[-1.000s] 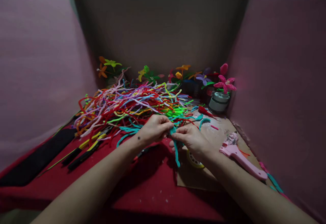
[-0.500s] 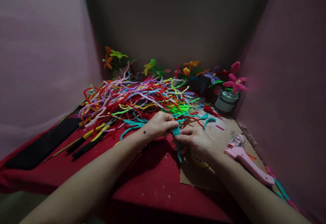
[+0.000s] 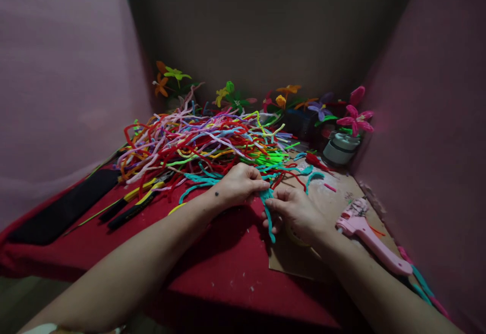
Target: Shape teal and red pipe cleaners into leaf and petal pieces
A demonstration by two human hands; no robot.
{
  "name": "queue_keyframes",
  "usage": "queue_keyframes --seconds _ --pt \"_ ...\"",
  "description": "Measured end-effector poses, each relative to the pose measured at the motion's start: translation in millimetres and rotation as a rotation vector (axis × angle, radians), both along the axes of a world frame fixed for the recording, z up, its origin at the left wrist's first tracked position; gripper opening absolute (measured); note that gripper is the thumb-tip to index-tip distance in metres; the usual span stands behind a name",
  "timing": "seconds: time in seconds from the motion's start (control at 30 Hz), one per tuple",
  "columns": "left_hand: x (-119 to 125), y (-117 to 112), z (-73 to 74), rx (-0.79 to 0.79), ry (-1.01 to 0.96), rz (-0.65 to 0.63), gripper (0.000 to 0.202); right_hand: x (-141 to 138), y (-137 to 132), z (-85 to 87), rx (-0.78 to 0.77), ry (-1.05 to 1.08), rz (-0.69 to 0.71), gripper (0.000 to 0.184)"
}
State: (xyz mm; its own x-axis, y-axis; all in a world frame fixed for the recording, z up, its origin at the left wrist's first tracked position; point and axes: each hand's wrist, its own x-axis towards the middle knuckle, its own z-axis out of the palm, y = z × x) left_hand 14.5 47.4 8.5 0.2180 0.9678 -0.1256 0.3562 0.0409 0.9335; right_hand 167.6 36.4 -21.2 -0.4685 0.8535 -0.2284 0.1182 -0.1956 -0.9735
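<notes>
Dim light — pinkish walls (image 3: 64, 71) flank a red-covered table (image 3: 212, 293).

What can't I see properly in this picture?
All in the head view:
Teal piece: its pinched part is partly hidden by the left hand and right hand.
Yellow thing: partly hidden by the left forearm.
Orange flower: its base is hidden by the fuzzy pile.
Pale thing: cut off by the bottom edge.

I can read no text, label, brand or number from here. Faint pale marks on a handle of the black-and-yellow pliers (image 3: 131, 212), lying on the counter (image 3: 224, 258), are too small for me to make out.
</notes>
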Motion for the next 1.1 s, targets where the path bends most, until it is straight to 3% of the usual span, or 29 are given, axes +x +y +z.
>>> queue_keyframes --seconds 0.2,0.47,0.6,0.7,0.83,0.97,1.03,1.1 --pt "1 -2 0.0 0.050 0.117 0.031 0.024 -3 -3 -2.9 0.365 -0.353 -0.068 0.019" --pt "-3 -1 4.5 -0.076 -0.146 0.039 0.027 3 -2 3.5 0.068 -0.005 0.069 0.017" --pt "-5 1 1.4 -0.048 -0.200 -0.037 0.025 3 -1 1.3 0.039 0.049 -0.006 0.019" --pt "-5 0 -1.0 -0.049 -0.222 -0.100 0.024 3 -1 1.9 0.036 0.089 0.027 0.019" --pt "2 -3 -1.8 -0.033 -0.175 -0.036 0.025 3 -1 5.8 0.057 0.011 0.047 0.018" --pt "11 -8 -2.1 0.026 -0.094 0.108 0.028 4 -1 9.0 0.301 -0.259 -0.052 0.013" --pt "12 -9 -2.4 0.101 -0.036 0.133 0.029 4 -3 9.5 0.520 -0.398 -0.112 0.012" --pt "12 -8 -2.1 0.131 -0.003 0.127 0.030 4 -4 9.1 0.632 -0.437 -0.147 0.012"
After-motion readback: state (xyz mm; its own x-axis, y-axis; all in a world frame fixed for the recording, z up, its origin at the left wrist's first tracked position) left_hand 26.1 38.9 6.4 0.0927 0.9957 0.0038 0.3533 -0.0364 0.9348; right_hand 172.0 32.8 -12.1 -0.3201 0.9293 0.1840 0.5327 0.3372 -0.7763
